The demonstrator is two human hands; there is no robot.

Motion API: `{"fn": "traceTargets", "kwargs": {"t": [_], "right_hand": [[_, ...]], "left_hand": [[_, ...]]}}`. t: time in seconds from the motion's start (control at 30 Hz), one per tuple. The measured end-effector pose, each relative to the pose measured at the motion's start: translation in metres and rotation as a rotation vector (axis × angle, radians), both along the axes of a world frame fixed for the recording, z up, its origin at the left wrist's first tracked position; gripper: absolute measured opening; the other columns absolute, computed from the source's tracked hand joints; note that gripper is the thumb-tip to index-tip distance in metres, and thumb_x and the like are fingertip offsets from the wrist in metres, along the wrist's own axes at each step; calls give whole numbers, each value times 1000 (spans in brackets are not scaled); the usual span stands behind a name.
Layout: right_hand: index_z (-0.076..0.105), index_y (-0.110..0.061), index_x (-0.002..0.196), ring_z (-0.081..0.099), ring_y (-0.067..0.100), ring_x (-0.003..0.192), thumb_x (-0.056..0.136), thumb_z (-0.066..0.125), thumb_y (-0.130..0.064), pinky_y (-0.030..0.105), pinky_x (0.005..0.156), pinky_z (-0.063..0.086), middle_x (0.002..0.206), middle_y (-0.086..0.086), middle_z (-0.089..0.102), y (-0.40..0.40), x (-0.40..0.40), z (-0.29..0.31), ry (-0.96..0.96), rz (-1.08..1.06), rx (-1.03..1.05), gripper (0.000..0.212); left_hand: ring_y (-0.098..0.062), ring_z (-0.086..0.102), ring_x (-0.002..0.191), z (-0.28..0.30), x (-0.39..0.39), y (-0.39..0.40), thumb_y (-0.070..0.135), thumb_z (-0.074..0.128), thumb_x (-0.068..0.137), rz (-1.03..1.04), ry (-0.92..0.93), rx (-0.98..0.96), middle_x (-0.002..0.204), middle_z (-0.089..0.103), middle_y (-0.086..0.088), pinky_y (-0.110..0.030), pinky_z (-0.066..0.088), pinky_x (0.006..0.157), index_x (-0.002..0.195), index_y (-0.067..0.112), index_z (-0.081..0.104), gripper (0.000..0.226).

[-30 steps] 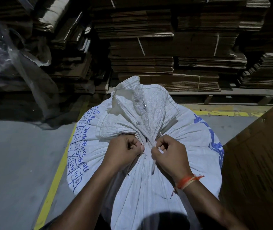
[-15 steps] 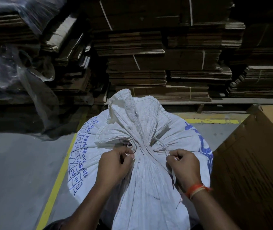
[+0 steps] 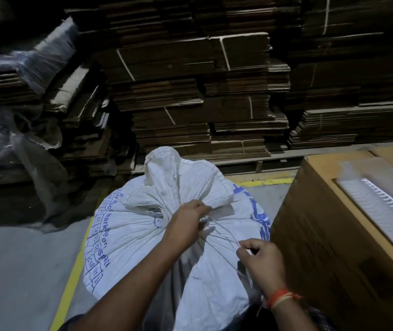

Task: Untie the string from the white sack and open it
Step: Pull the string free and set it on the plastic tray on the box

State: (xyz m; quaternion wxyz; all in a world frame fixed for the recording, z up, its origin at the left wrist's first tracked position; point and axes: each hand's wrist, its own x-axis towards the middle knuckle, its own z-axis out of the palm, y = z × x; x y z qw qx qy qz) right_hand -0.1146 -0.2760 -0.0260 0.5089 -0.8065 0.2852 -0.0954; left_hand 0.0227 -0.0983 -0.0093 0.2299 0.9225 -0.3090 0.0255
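Note:
A full white woven sack (image 3: 128, 237) with blue print stands on the floor in front of me, its neck bunched and its loose top flap (image 3: 166, 173) sticking up. A thin white string (image 3: 221, 231) runs taut from the gathered neck toward the lower right. My left hand (image 3: 186, 225) pinches the sack's neck where the string comes out. My right hand (image 3: 260, 263), an orange thread band on its wrist, holds the string's free end, pulled away from the neck.
A large brown carton (image 3: 322, 247) stands close on the right, with a shiny ridged piece on top. Tied stacks of flattened cardboard (image 3: 190, 91) fill the back. Crumpled clear plastic (image 3: 11, 144) hangs at left. A yellow line (image 3: 71, 283) marks the grey floor.
Both hands were together at the knot; my right hand has since drawn the string out toward the lower right. My left hand has shifted onto the neck. The view swung left and up.

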Motion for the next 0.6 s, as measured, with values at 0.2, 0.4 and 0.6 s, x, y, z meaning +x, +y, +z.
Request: {"fn": "traceTargets", "kwargs": {"t": [0.2, 0.4, 0.6], "right_hand": [[83, -19, 80, 74, 6, 82, 73, 79, -15, 32, 82, 60, 80, -13, 79, -15, -22, 0, 7, -58, 7, 9], [83, -15, 91, 72, 5, 80, 78, 78, -11, 17, 69, 51, 86, -10, 79, -26, -24, 0, -21, -88, 44, 14], [83, -13, 98, 71, 4, 85, 82, 79, -13, 16, 76, 53, 89, -10, 78, -26, -21, -1, -61, -107, 42, 17]], "left_hand": [[-28, 68, 112, -11, 11, -19, 14, 64, 91, 3, 20, 201, 124, 70, -4, -33, 54, 86, 121, 25, 75, 33], [-28, 70, 97, -12, 14, -19, 16, 62, 93, 109, -36, 253, 98, 75, -7, -31, 48, 73, 104, 24, 79, 22], [-30, 67, 88, -5, 9, -14, 32, 61, 94, 187, -139, 230, 83, 70, -6, -32, 41, 62, 93, 25, 75, 15]]}}
